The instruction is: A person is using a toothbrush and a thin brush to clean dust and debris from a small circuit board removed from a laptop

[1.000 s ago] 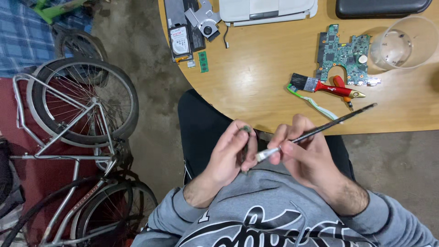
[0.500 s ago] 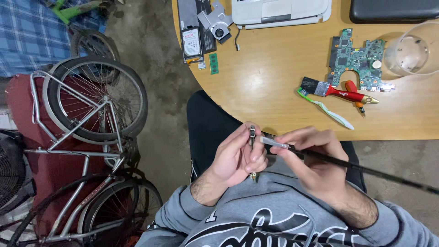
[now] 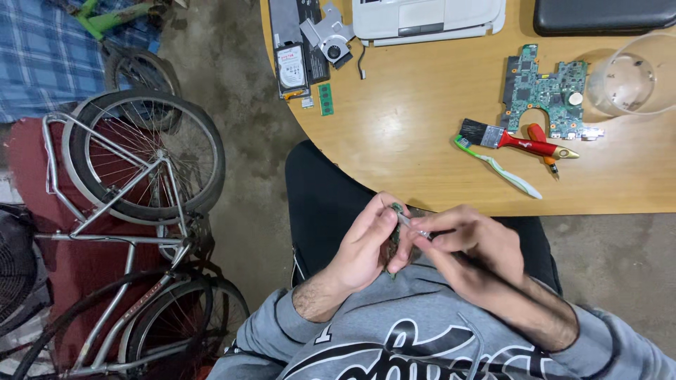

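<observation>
The left hand [image 3: 366, 246] pinches a small green part [image 3: 396, 236] upright over the lap, near the table edge [image 3: 422, 204]. The right hand [image 3: 472, 246], just right of it, grips a thin tool [image 3: 415, 226] whose tip points left onto it.

small green part [image 3: 395, 232] mostly hidden by hands | glass bowl [image 3: 634, 81] (clear) cut off right

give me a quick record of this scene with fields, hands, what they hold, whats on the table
left hand: pinches a small green part edge-on
right hand: holds a thin tool, tip at the part
table: wooden, rounded edge
on table: green circuit board, red-handled brush, green toothbrush, clear glass, hard drive, small fan
floor, left: bicycle
</observation>
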